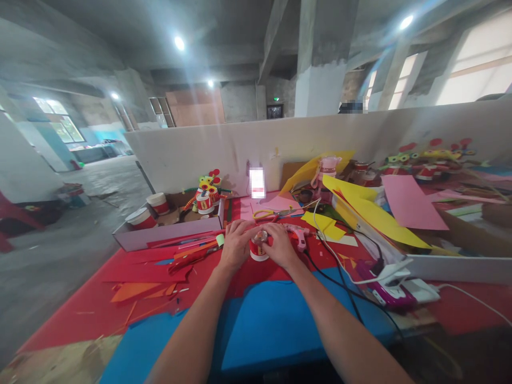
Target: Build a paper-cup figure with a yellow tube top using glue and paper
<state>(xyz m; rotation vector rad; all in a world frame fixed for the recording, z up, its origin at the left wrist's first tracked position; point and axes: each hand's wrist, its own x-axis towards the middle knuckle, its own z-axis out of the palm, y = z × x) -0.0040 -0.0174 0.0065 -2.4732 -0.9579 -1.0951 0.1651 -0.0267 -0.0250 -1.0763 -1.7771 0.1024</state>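
Cup (259,254), red and white, is occupying the middle of the tabletop (90,306), just beyond the blue sheet (276,320) that is covering much of the near edge. The left hand (238,242) and right hand (280,244) are flanking it, each grip pinching the cup near its top, while a small round piece (261,236) is showing between them; how hard they are pressing, one cannot tell. Chief hazard: uneven pressure from the two sides could be tipping the cup or pushing the round piece off centre. Second hazard: the glue gun (298,234) is lying just beside the right hand, and a sideways slip could be bringing skin against it, a burn being likely if it is hot. Its black cable (340,284) is running past the right arm (324,309) toward the near edge, where a snag could be dragging the gun. Obstacles: scissors (272,214) are lying beyond the hands; paper scraps (148,269) are crowding the left side, with a box (170,234) standing toward the far left corner. On the right, a power strip (394,293) and a yellow sheet (372,213) are narrowing the free room.
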